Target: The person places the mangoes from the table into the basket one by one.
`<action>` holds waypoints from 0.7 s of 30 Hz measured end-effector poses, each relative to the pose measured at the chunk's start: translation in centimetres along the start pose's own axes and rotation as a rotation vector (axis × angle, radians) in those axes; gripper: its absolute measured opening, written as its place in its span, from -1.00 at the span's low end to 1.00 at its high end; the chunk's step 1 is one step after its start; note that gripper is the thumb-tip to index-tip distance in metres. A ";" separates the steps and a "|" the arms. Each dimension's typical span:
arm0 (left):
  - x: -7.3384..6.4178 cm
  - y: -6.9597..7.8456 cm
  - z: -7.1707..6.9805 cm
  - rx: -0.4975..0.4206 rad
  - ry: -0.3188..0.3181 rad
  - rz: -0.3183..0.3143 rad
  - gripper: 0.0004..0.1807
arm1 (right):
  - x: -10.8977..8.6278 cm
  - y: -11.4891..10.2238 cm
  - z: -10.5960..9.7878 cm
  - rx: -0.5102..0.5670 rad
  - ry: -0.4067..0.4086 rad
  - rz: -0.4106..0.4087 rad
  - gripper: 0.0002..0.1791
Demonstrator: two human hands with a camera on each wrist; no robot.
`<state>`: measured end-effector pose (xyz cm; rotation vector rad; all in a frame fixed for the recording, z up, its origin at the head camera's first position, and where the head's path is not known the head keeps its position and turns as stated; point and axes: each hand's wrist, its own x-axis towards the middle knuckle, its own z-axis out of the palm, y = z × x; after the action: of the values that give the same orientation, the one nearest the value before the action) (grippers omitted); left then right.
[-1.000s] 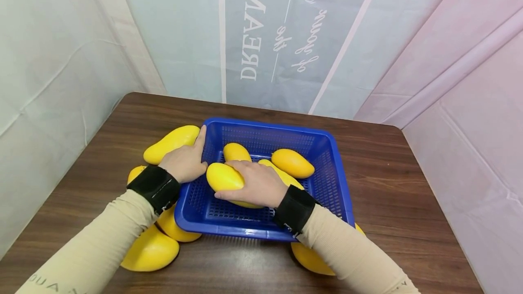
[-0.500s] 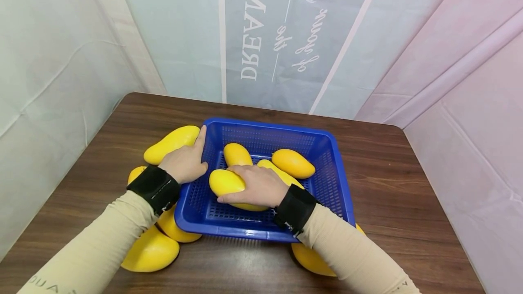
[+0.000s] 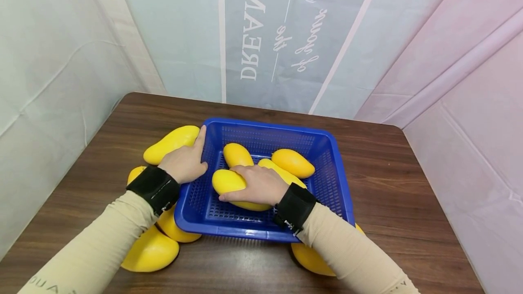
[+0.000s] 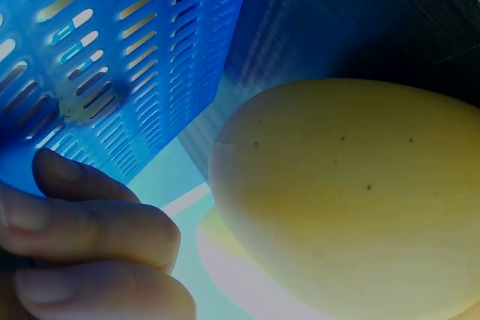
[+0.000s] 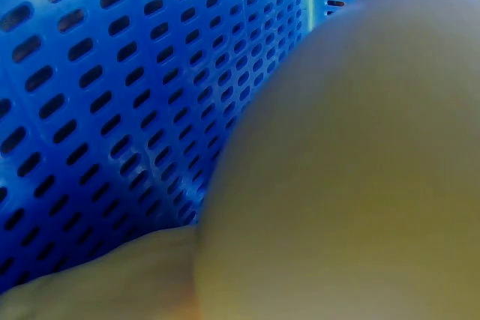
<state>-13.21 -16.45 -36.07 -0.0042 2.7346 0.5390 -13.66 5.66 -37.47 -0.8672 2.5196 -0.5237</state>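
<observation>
My right hand (image 3: 263,186) grips a yellow mango (image 3: 226,181) low inside the blue plastic basket (image 3: 269,125). Its thumb lies along the near side of the fruit, which fills much of the right wrist view. Behind that hand, an orange-yellow mango (image 3: 238,154), a longer yellow one (image 3: 282,173) and another (image 3: 293,163) lie in the basket. My left hand (image 3: 184,162) holds the basket's left rim, index finger stretched along it and thumb inside. Curled fingers (image 4: 97,237) show outside the slotted wall in the left wrist view, near a big mango (image 4: 352,192).
Left of the basket, on the brown wooden table (image 3: 380,162), lie a long mango (image 3: 171,144) and several more, partly under my left arm, including one at the front (image 3: 151,251). Another mango (image 3: 312,257) sits by the front right corner. Fabric curtains (image 3: 180,35) surround the table.
My right hand has lowered the mango slightly and shifted it a little right and toward me inside the basket. The left hand has stayed on the rim.
</observation>
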 end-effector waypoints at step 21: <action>-0.1 0.0 -0.1 -0.004 -0.007 0.005 0.08 | 0.3 -0.1 0.5 -0.061 -0.053 -0.066 -0.11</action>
<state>-13.18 -16.48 -35.98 0.0037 2.7275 0.5455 -13.63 5.30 -37.94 -0.9765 2.4774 -0.4405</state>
